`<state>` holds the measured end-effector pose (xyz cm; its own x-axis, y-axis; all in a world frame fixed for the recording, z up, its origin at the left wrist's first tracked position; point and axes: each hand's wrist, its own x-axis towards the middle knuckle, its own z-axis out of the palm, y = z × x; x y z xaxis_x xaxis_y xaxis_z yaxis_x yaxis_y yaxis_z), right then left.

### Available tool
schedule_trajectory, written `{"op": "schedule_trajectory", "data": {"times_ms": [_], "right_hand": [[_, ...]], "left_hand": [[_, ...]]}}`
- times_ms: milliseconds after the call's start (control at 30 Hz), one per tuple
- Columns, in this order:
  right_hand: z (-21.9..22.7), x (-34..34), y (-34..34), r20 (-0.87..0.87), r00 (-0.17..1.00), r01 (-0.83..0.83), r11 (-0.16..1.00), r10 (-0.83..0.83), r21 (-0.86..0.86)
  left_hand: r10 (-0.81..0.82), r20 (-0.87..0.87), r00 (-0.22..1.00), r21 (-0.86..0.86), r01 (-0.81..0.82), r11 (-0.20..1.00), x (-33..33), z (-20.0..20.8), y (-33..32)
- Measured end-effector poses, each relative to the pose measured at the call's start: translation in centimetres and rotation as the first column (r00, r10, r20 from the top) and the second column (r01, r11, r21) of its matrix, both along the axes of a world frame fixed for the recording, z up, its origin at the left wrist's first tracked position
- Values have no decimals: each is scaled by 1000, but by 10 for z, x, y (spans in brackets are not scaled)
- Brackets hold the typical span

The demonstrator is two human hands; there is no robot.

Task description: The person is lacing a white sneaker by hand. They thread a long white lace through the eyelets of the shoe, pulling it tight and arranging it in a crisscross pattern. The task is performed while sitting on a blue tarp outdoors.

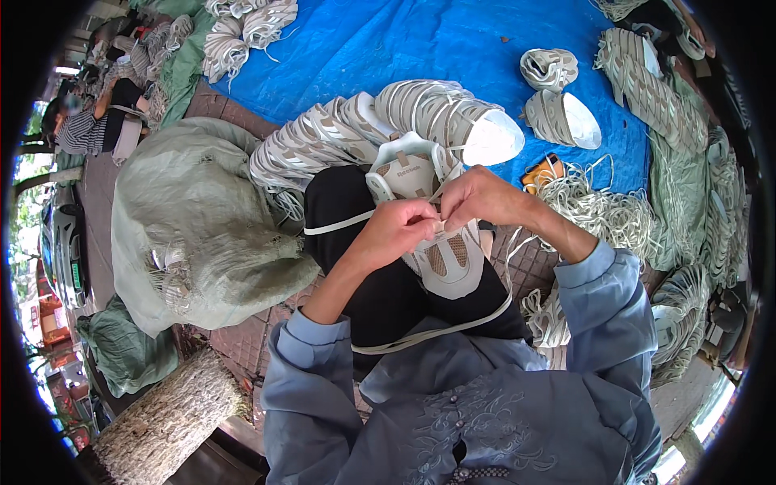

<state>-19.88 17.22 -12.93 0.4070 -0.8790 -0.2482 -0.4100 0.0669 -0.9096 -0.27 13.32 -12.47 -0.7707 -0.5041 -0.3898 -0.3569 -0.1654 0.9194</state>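
A white and beige shoe upper (457,279) rests on my black-clad lap, its tongue and opening facing away from me. Over its lacing area my two hands meet. My left hand (394,233) is closed in a pinch on a white shoelace at the eyelets. Fingertips of my right hand (478,199) pinch the lace too, just beside the left ones. One loose stretch of the shoelace (339,224) runs left over my thigh, and another curves across my lap toward the right. The exact spot where the fingers grip is partly hidden.
Long rows of nested shoe uppers (319,145) lie beyond my knees on a blue tarp (388,40). Two stand separately (558,117). At right is a heap of white laces (602,210) beside an orange object (543,171). A bulging sack (202,242) sits left; a person (85,129) sits farther off.
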Motion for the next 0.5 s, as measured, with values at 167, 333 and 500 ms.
{"op": "schedule_trajectory", "data": {"times_ms": [167, 333, 500], "right_hand": [[-18, -13, 2, 50, 985, 175, 941, -168, -290], [-7, -3, 15, 241, 951, 223, 970, -194, -100], [-10, 19, 15, -36, 995, 66, 874, -95, -481]], "left_hand": [[59, 13, 998, 147, -60, 987, 5, -1, -1], [100, 48, 994, 146, -106, 984, 5, 4, 4], [76, 42, 996, 70, -79, 994, 3, 8, 6]]}}
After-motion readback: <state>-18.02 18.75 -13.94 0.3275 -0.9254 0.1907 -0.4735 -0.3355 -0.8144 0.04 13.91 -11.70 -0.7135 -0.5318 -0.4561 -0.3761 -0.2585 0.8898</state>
